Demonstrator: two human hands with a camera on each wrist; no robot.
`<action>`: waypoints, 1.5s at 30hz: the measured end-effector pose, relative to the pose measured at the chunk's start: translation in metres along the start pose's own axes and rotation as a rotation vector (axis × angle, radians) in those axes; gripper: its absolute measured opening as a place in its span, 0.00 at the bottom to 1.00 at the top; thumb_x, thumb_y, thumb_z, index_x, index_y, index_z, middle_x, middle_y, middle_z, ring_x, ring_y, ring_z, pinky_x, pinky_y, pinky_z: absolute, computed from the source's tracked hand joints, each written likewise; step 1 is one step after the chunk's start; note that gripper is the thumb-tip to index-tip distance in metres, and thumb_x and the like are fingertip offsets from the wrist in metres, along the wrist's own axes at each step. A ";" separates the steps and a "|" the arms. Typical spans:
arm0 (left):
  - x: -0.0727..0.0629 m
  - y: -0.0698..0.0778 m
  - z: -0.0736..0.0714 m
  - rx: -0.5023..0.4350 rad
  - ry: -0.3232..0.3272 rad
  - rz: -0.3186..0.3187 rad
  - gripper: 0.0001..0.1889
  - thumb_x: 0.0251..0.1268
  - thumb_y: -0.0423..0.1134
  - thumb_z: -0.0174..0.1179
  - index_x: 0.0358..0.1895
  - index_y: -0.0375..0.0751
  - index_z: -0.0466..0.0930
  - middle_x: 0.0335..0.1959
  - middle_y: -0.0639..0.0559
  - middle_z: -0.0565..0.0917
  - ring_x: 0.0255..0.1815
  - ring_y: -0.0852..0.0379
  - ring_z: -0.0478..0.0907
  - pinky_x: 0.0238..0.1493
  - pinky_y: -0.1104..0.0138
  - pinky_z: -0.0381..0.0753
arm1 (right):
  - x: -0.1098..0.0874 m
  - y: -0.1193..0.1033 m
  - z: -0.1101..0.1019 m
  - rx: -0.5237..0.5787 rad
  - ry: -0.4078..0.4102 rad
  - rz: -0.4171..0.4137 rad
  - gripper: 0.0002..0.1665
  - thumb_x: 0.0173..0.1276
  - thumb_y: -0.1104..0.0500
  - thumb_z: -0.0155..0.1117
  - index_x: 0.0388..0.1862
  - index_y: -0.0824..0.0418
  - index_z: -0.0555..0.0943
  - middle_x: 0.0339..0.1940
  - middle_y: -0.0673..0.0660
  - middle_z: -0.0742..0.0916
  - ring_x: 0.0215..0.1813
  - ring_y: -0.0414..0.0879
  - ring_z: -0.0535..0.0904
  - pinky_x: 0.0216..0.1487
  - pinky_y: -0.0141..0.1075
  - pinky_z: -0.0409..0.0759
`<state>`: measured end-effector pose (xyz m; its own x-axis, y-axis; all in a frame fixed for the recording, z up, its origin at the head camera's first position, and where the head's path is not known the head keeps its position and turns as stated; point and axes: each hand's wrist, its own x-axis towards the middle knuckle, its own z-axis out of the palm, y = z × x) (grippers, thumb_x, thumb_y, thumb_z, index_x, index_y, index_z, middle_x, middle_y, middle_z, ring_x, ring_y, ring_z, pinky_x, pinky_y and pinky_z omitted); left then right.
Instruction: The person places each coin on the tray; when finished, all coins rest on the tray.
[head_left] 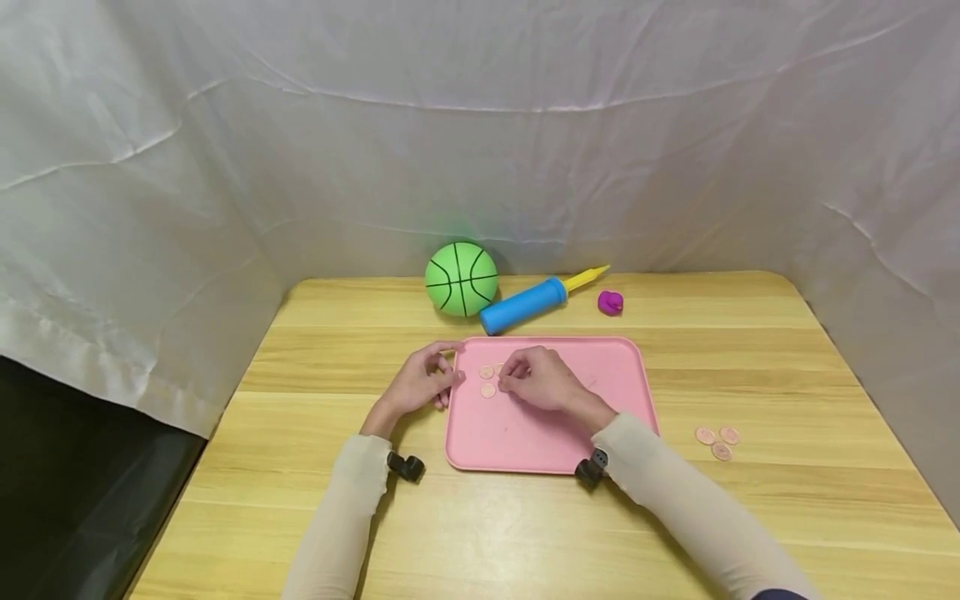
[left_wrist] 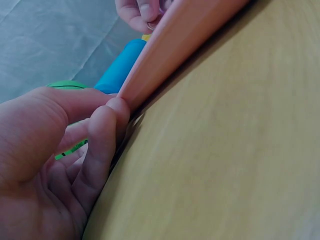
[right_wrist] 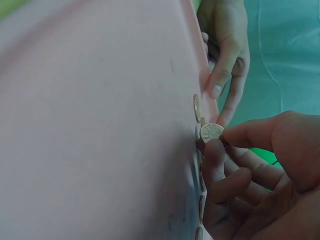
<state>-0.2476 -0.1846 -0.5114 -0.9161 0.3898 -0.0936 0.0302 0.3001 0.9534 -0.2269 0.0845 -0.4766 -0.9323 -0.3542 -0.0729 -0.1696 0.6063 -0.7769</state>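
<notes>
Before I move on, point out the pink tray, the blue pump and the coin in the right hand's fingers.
Pink tray [head_left: 513,437]: head view, on its bare floor.
Blue pump [head_left: 527,306]: head view, on its barrel.
Held coin [right_wrist: 211,131]: right wrist view, on its patterned face.

A coin [right_wrist: 209,131] shows a dull metallic face with a raised pattern, while the tray [head_left: 517,442], smooth, matt and apparently moulded plastic, bears faint dark scuffs. The table [head_left: 300,500] across from me has a streaked wood-grain top with a soft sheen. The pump [head_left: 521,308] looks to be smooth, hard plastic; the ball [head_left: 461,275] has an even, rubbery-looking skin. Creased cloth [head_left: 487,167] with a faint satin lustre hangs behind. The sleeves [head_left: 341,492] are matt, soft-looking fabric, beside wrist cameras [head_left: 411,467] in dark plastic-like casing.
</notes>
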 end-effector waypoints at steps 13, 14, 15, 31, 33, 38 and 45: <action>0.002 0.001 0.002 -0.002 0.005 -0.015 0.29 0.76 0.28 0.65 0.78 0.40 0.74 0.37 0.43 0.82 0.18 0.59 0.79 0.18 0.71 0.84 | -0.003 -0.003 -0.009 -0.011 0.025 0.007 0.06 0.75 0.60 0.70 0.44 0.59 0.91 0.39 0.54 0.93 0.41 0.44 0.85 0.45 0.35 0.83; 0.002 0.001 0.002 -0.001 0.005 -0.014 0.29 0.76 0.28 0.65 0.78 0.40 0.74 0.37 0.43 0.82 0.18 0.59 0.79 0.18 0.71 0.84 | -0.004 -0.004 -0.011 -0.004 0.028 0.007 0.07 0.76 0.60 0.69 0.45 0.60 0.91 0.40 0.54 0.92 0.41 0.44 0.85 0.43 0.35 0.83; 0.003 0.001 0.002 0.001 0.004 -0.011 0.29 0.76 0.28 0.65 0.78 0.40 0.74 0.37 0.43 0.82 0.18 0.59 0.79 0.18 0.71 0.84 | -0.005 -0.004 -0.013 0.005 0.034 0.015 0.08 0.76 0.60 0.69 0.47 0.60 0.91 0.42 0.55 0.92 0.40 0.45 0.84 0.42 0.34 0.83; 0.002 0.002 0.001 0.005 0.003 -0.010 0.29 0.77 0.29 0.65 0.78 0.41 0.74 0.37 0.44 0.82 0.18 0.59 0.79 0.18 0.71 0.84 | -0.038 -0.002 -0.059 0.048 0.137 0.014 0.12 0.80 0.56 0.68 0.55 0.60 0.90 0.47 0.57 0.92 0.38 0.47 0.84 0.41 0.34 0.83; 0.001 0.001 0.001 0.006 0.006 -0.009 0.29 0.77 0.29 0.65 0.78 0.41 0.74 0.37 0.45 0.82 0.18 0.60 0.80 0.18 0.71 0.84 | -0.044 0.001 -0.065 0.028 0.165 -0.011 0.12 0.79 0.56 0.69 0.53 0.60 0.91 0.46 0.57 0.93 0.41 0.47 0.85 0.45 0.35 0.84; 0.000 0.000 0.002 0.001 0.010 -0.013 0.29 0.77 0.29 0.65 0.78 0.42 0.74 0.37 0.45 0.82 0.19 0.59 0.79 0.18 0.71 0.84 | -0.062 0.014 -0.080 0.027 0.190 -0.046 0.11 0.79 0.58 0.70 0.53 0.63 0.90 0.45 0.59 0.94 0.42 0.49 0.87 0.47 0.32 0.85; 0.001 -0.002 0.002 -0.005 0.007 -0.006 0.29 0.77 0.30 0.65 0.78 0.42 0.74 0.36 0.45 0.82 0.19 0.59 0.79 0.18 0.71 0.84 | -0.084 0.038 -0.101 0.104 0.173 0.012 0.15 0.80 0.56 0.69 0.57 0.66 0.88 0.49 0.65 0.93 0.44 0.54 0.90 0.40 0.29 0.86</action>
<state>-0.2474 -0.1832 -0.5136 -0.9192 0.3816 -0.0974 0.0228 0.2985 0.9541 -0.1876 0.2091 -0.4370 -0.9766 -0.2143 0.0190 -0.1325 0.5295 -0.8379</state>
